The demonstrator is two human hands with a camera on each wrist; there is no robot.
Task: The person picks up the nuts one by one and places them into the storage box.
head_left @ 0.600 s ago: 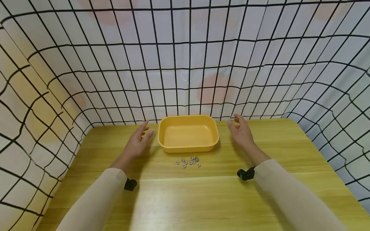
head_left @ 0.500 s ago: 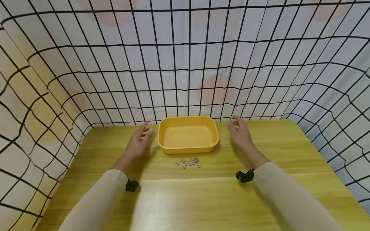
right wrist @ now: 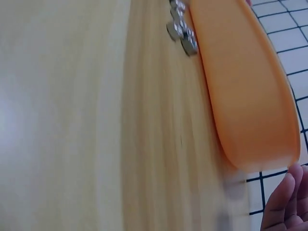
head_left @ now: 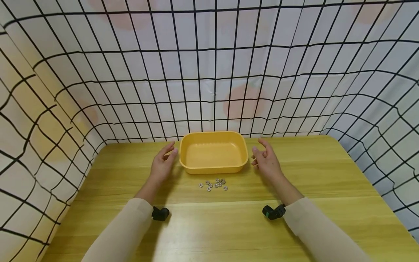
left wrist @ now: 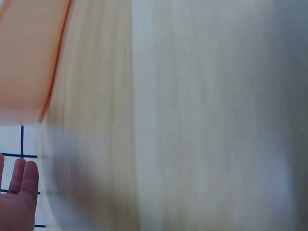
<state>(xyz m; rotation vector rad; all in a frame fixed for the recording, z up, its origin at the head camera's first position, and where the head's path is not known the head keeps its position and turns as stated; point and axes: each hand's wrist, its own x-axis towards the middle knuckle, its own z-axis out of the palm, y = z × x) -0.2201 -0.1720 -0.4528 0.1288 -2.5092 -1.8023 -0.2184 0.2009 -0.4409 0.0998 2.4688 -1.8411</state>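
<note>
A yellow rectangular tray (head_left: 213,170) lies at the back middle of the table, nothing visible inside it. In front of its near wall several small metal nuts or rings (head_left: 216,185) lie loosely grouped. My left hand (head_left: 162,165) is just left of the tray, fingers relaxed and slightly bent, holding nothing. To the tray's right my right hand (head_left: 269,164) hovers close to the wall, fingers loosely bent, also holding nothing. In the right wrist view some metal pieces (right wrist: 189,43) lie beside the tray (right wrist: 245,96), whose near end is close to my fingertips.
The wooden table (head_left: 209,225) reaches back to a white cloth with a black grid (head_left: 203,65), which also hangs at both sides. A small black device sits at each wrist, the left one (head_left: 160,214) and the right one (head_left: 273,211).
Both hands have moved inward, closer to the tray's two ends, and slightly toward me. The tray and the metal pieces have not visibly moved.
</note>
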